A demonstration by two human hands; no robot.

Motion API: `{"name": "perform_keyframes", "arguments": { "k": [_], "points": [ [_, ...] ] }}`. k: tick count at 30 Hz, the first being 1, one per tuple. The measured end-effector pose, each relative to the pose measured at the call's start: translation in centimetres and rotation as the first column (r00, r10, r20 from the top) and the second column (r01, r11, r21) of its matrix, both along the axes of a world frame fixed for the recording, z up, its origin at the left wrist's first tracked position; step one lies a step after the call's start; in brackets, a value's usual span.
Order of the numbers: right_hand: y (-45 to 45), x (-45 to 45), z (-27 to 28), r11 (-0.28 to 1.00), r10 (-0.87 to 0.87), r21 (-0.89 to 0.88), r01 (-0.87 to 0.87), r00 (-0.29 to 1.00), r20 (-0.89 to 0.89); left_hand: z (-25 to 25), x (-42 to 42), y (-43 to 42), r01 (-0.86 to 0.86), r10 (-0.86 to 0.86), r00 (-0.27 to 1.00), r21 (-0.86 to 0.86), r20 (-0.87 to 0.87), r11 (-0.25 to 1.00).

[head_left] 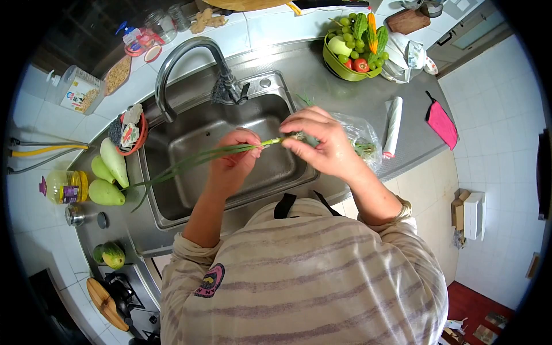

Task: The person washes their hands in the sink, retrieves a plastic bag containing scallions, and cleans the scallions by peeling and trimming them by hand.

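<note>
"What does the left hand point(234, 158) hold?"

"A green onion point(269, 142), over the sink point(270, 115); the grip hides part of it."

"And the right hand point(323, 142)?"

"At the root end; pinching or loose, one cannot tell. It partly covers a plastic bag point(362, 129), contents unclear."

"Farther?"

"A heaped bowl point(337, 68) on the counter point(287, 58)."

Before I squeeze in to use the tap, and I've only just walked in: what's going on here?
A person is holding a green onion over the sink with bare hands. The left hand grips the stalk; the right hand is at the root end, though whether it pinches it is hard to tell. The long leaves trail past the left hand toward the pale gourds. No water shows running from the tap.
</note>
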State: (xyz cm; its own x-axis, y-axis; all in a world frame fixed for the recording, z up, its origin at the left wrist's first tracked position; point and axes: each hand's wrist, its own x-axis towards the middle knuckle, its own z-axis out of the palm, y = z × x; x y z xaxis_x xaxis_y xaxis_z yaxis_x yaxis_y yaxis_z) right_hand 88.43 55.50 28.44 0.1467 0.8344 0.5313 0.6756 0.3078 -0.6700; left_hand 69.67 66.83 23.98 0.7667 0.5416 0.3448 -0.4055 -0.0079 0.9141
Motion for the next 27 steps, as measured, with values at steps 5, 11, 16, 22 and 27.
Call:
{"name": "perform_keyframes", "arguments": {
  "k": [5, 11, 16, 22, 27],
  "points": [
    [0.3, -0.7, -0.6, 0.999, 0.052, -0.003, -0.051, 0.994, 0.091, 0.8, 0.1, -0.6, -0.027, 0.026, 0.995, -0.003, -0.099, 1.0],
    [0.1, -1.7, -0.6, 1.0, 0.003, 0.03, -0.005, 0.999, 0.054, 0.6, 0.5, -0.9, -0.123, 0.124, 0.98, 0.014, -0.155, 0.992],
    [0.1, -1.9, -0.5, 1.0, 0.019, 0.009, -0.019, 1.0, 0.001, 0.7, 0.3, -0.7, -0.135, 0.158, 0.971, 0.138, -0.179, 0.981],
    [0.1, -1.7, -1.2, 0.998, 0.059, -0.01, -0.061, 0.991, -0.118, 0.8, 0.5, -0.7, -0.176, 0.209, 0.963, 0.188, -0.17, 0.966],
    [-0.1, -1.9, -1.4, 0.995, 0.054, -0.076, -0.07, 0.979, -0.198, 0.8, 0.4, -0.6, -0.158, 0.193, 0.971, 0.223, -0.144, 0.962]
  ]
}}
